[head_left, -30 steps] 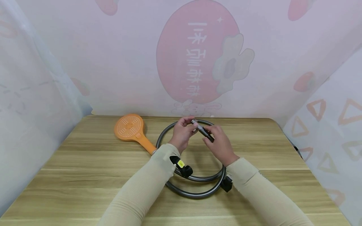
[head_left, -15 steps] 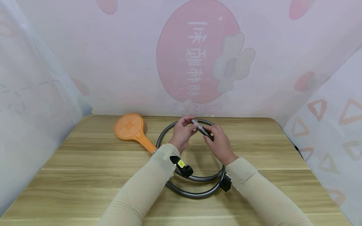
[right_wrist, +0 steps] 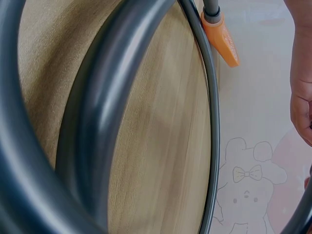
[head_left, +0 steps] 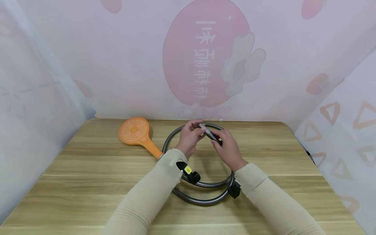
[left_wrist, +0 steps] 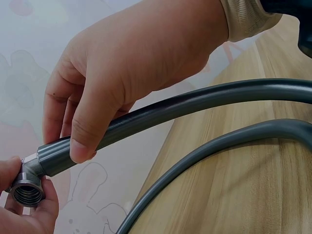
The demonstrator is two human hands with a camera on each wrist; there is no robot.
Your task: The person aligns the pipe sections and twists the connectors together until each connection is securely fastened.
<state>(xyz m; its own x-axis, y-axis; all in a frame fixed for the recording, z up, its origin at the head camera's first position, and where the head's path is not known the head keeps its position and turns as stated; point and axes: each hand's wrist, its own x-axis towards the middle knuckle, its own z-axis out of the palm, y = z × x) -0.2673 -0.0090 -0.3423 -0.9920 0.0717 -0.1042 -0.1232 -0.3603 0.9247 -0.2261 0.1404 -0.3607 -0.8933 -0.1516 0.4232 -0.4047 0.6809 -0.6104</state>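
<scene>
A dark grey shower hose (head_left: 205,203) lies coiled on the table, one end raised between both hands. My left hand (head_left: 188,138) pinches the metal hose nut (left_wrist: 28,187) at that end. In the left wrist view the nut's threaded mouth is visible, turned at an angle to the hose. My right hand (head_left: 230,151) grips the hose just behind the nut, its thumb pressed along the tube. To the left, an orange shower head (head_left: 134,131) lies spray face up, its handle joined to the hose's other end; my left forearm partly hides the coil beside it.
The wooden table (head_left: 88,182) is bounded by a printed backdrop (head_left: 135,75) along its rear edge. Hose loops spread beneath both wrists. Black wrist cameras, one of them this left wrist camera (head_left: 192,178), hang close to the coil.
</scene>
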